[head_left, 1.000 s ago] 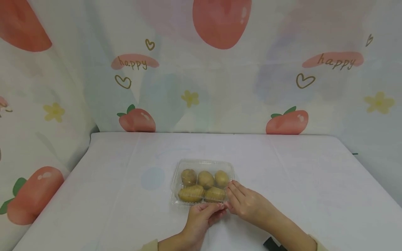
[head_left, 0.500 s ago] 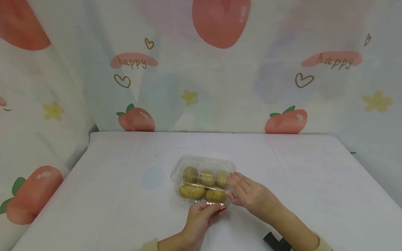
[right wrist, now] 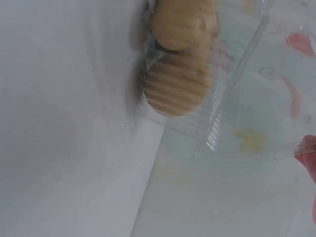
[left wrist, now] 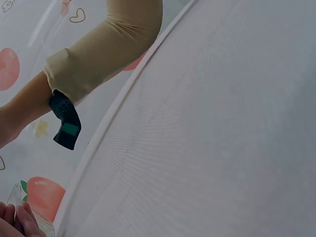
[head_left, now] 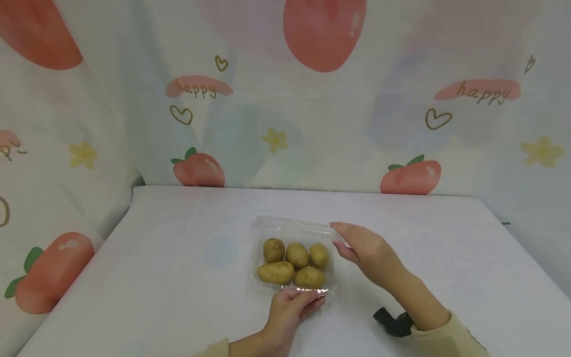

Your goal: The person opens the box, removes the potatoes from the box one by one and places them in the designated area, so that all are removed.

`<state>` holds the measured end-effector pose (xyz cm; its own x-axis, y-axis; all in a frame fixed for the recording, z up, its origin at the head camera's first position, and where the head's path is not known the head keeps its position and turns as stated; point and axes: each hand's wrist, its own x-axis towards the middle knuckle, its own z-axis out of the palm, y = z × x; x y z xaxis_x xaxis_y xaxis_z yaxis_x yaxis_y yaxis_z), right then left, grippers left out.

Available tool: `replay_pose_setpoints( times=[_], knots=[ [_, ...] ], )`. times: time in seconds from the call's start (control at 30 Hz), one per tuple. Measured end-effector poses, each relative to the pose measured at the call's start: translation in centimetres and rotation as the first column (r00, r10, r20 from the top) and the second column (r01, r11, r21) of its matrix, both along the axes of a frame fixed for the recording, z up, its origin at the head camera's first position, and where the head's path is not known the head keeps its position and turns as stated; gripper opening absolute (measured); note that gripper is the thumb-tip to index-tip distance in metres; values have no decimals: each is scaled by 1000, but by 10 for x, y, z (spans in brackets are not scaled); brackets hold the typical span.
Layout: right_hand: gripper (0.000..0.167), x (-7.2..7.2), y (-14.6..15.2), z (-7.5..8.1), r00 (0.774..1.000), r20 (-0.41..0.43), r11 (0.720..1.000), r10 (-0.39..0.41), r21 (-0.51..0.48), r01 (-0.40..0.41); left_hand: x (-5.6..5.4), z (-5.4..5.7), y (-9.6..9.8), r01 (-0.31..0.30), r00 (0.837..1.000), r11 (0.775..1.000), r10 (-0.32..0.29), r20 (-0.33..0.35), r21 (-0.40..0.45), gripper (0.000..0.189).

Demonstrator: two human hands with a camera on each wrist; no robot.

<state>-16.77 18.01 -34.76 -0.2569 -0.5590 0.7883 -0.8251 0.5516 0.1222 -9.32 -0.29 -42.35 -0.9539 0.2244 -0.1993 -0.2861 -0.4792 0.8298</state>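
A clear plastic clamshell box stands on the table, its lid swung up at the back. Inside lie several potatoes, three behind and two longer ones in front. My left hand pinches the front rim between thumb and fingers; its fingers show low in the left wrist view. At the box's right side my right hand holds the lid's edge between thumb and fingers. In the right wrist view, fingertips meet the lid's edge, and potatoes show through the clear wall.
A white cloth covers the table. A black wrist-worn device sits by the right forearm, at the beige sleeve. Behind stands a printed backdrop with fruit, hearts and flowers.
The right hand has moved up and back, lifting the lid from over the potatoes to a raised position behind them. The left hand has stayed at the front rim.
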Motion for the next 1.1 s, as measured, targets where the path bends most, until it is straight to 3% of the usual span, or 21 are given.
replay_pose_setpoints(
  times=[0.43,0.57,0.67,0.9,1.0,1.1],
  knots=[
    [46,-28,-1,1,977,212,972,27,-235,24,0,-2,0,-2,1000,1000,2,-10,11,22],
    [23,-40,-1,-3,940,332,950,81,-311,28,-1,-2,0,-4,1000,1000,4,-7,9,21],
    [27,-47,-2,-6,915,391,935,99,-351,49,-1,-2,0,2,1000,1000,-2,-7,9,21],
    [23,-34,-20,15,897,427,910,113,-406,78,-1,-1,0,16,1000,1000,-16,-15,6,22],
    [23,-37,-22,12,866,487,892,117,-434,123,-1,-1,0,11,1000,1000,-11,-13,5,22],
    [23,-46,-19,-2,825,553,875,117,-451,178,-1,0,0,9,1000,1000,-9,-7,4,22]
  ],
)
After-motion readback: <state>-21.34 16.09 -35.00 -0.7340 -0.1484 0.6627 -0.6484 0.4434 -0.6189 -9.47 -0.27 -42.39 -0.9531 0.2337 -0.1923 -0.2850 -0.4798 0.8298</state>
